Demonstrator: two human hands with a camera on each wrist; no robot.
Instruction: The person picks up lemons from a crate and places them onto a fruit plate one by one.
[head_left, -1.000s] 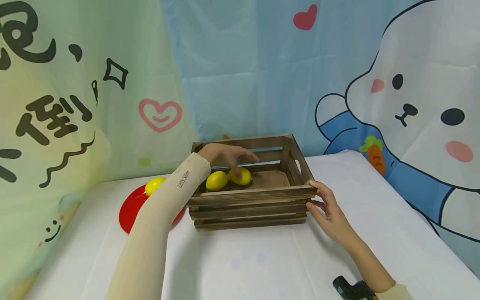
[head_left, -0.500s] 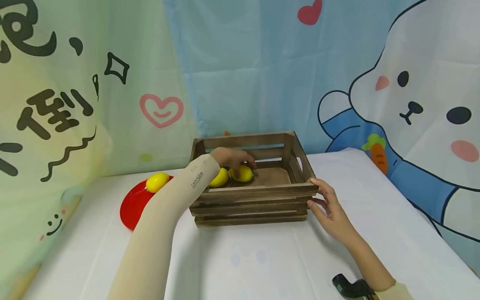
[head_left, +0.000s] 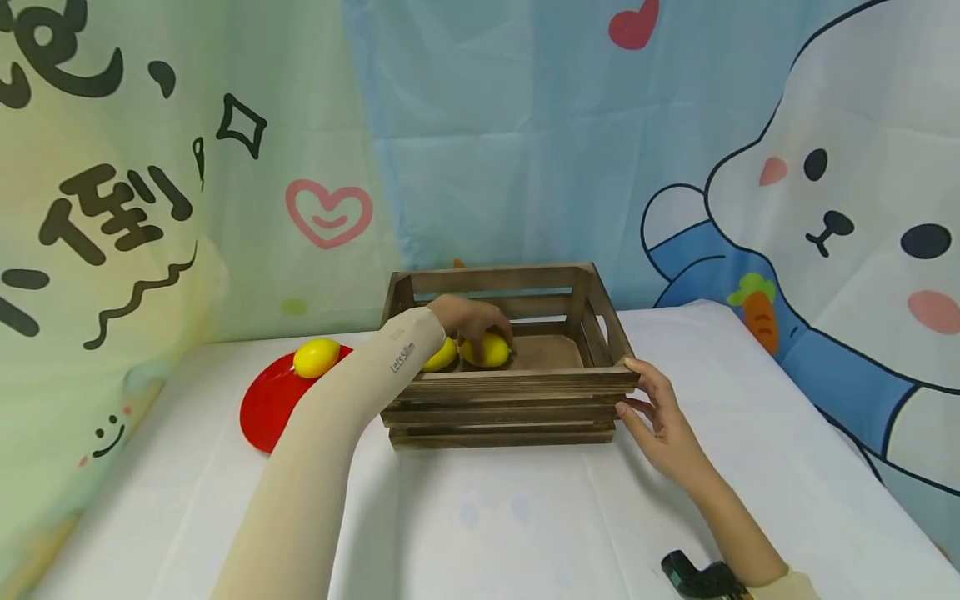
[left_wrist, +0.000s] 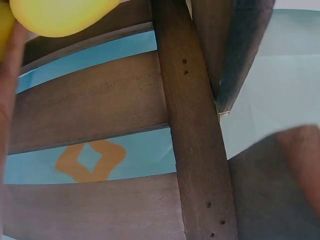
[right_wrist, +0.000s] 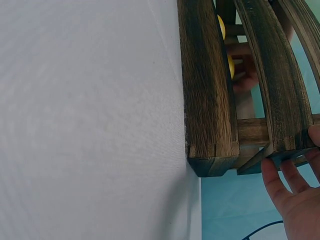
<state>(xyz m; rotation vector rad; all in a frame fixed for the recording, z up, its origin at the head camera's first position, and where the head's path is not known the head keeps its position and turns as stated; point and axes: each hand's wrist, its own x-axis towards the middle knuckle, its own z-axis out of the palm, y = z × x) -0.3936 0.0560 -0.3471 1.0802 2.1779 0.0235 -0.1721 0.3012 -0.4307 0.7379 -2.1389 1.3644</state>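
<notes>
A slatted wooden crate (head_left: 510,385) stands on the table, and my left hand (head_left: 471,320) reaches down inside it. There its fingers and thumb are curled round a yellow lemon (head_left: 497,350), which shows at the top edge of the left wrist view. A second lemon (head_left: 441,358) lies just left of it, partly covered by the sleeved forearm. My right hand (head_left: 662,429) grips the crate's front right corner, fingers at the top rim and thumb on a lower slat. In the right wrist view those fingertips meet the end of the slats (right_wrist: 287,142).
Left of the crate, a red plate (head_left: 270,404) carries another lemon (head_left: 317,358); the left arm hides part of the plate. A white cloth (head_left: 510,517) covers the table. Behind the crate hangs a printed curtain (head_left: 480,150). A black device (head_left: 701,577) is at the right wrist.
My left hand has lowered into the crate and closed its fingers on the right-hand lemon. The right hand has kept its place at the corner. The head view has shifted slightly.
</notes>
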